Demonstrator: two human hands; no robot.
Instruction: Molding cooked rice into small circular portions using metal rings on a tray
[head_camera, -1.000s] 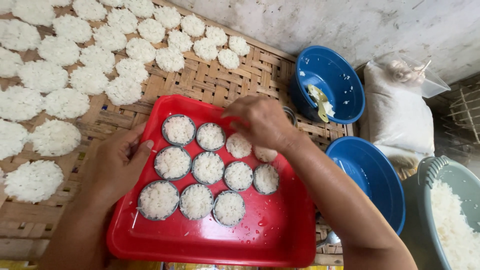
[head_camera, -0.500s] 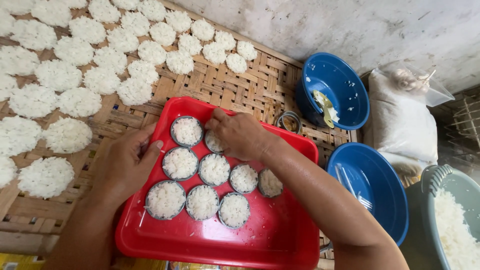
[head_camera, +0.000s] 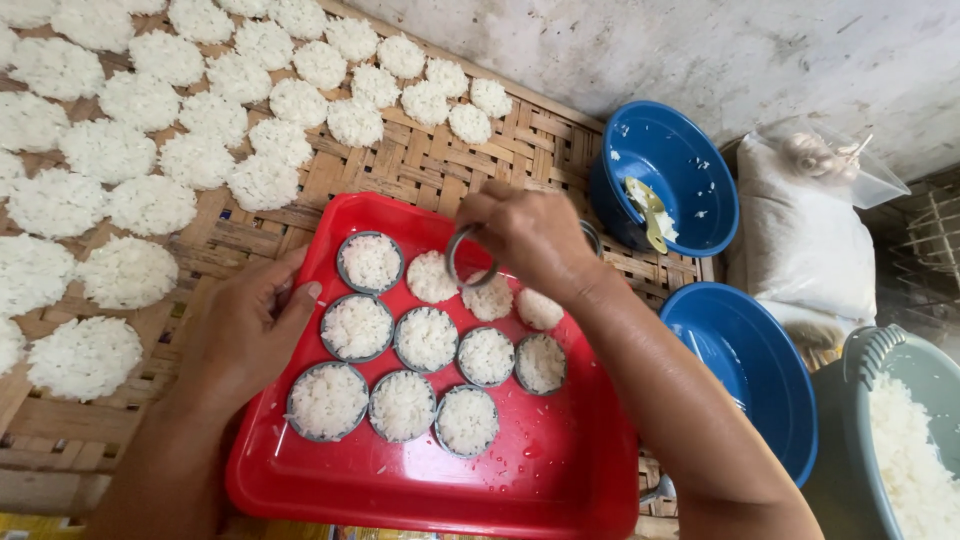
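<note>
The woven bamboo mat (head_camera: 440, 170) carries rows of freed rice discs (head_camera: 150, 205) and, at its near edge, the red tray (head_camera: 560, 470), on which pressed rice rounds (head_camera: 427, 338) sit in three rows, most still inside metal ring moulds (head_camera: 358, 328). Two blue basins (head_camera: 690, 150) and a grey bowl of cooked rice (head_camera: 915, 460) stand to the right. The step in hand is judged to be unmoulding: a ring is best drawn straight up, without tilt, so that the round beneath keeps its edge. The tray rim is steadied by the left hand (head_camera: 245, 335), laid flat with fingers spread, gripping nothing. The right hand (head_camera: 530, 235) is closed, fingertips pinched on one lifted ring (head_camera: 458, 258), held just above the back row.
</note>
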